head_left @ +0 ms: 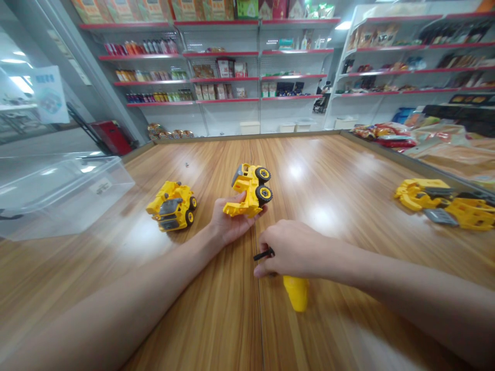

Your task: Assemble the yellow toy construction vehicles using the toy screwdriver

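My left hand [228, 222] is closed round the underside of a yellow toy truck [250, 189] with black wheels, holding it tilted just above the wooden table [332, 170]. To its right my right hand [290, 250] grips a yellow toy screwdriver [296, 291]; its black tip pokes out to the left between my fingers and its yellow handle lies below my palm near the table top. A second yellow toy truck [172, 205] with a grey front stands on the table left of my left hand.
A clear plastic box [62, 190] sits at the table's left edge. Yellow and grey toy parts [444, 203] lie at the right. Snack bags [382, 135] sit beyond the far right edge. Store shelves [232, 77] line the back walls.
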Demonstrator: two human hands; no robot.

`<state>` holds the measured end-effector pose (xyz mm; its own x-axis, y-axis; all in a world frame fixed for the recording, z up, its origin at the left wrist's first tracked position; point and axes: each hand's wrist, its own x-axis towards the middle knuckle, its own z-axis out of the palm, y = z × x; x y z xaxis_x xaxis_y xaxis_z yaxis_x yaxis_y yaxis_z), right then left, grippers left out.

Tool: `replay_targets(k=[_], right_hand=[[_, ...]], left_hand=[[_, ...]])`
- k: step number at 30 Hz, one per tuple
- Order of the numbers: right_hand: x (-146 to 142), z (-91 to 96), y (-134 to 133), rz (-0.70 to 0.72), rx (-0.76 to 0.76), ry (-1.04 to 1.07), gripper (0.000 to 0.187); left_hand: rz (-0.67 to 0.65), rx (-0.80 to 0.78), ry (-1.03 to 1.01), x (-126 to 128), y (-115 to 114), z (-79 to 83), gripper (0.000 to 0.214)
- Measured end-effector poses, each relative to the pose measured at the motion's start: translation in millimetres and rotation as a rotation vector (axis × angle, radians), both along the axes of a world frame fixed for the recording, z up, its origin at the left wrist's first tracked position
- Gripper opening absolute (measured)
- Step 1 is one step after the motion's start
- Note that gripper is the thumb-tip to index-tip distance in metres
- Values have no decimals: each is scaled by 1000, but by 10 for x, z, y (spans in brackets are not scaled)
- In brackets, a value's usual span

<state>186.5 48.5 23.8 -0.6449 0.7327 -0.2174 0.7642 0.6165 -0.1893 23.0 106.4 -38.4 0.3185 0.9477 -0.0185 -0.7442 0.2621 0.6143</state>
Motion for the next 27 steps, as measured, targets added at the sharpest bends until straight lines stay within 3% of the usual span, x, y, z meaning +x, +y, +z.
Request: replay_targets(k=[2,9,14,18,20,23,27], right_hand=[[7,28,-20,12,19,-42,43],[8,23,-64,91,-19,-35,26],[112,35,133,11,-18,80,18],[339,219,389,-246,210,175,23],[420,317,467,-305,312,265,29],[437,382,494,-257,372,417,31],[353,323,452,-166,451,565,25]], left_hand=[[-4,24,-5,13,-4,3,36],[-31,41,13,34,-12,37,39],[-79,78,2,3,-7,32,35],[-84,94,2,8,-8,23,40],[-95,90,2,17,-8,27,41],[-133,64,7,19,-11,41,43],[-182,26,-13,-6,-23,52,42]])
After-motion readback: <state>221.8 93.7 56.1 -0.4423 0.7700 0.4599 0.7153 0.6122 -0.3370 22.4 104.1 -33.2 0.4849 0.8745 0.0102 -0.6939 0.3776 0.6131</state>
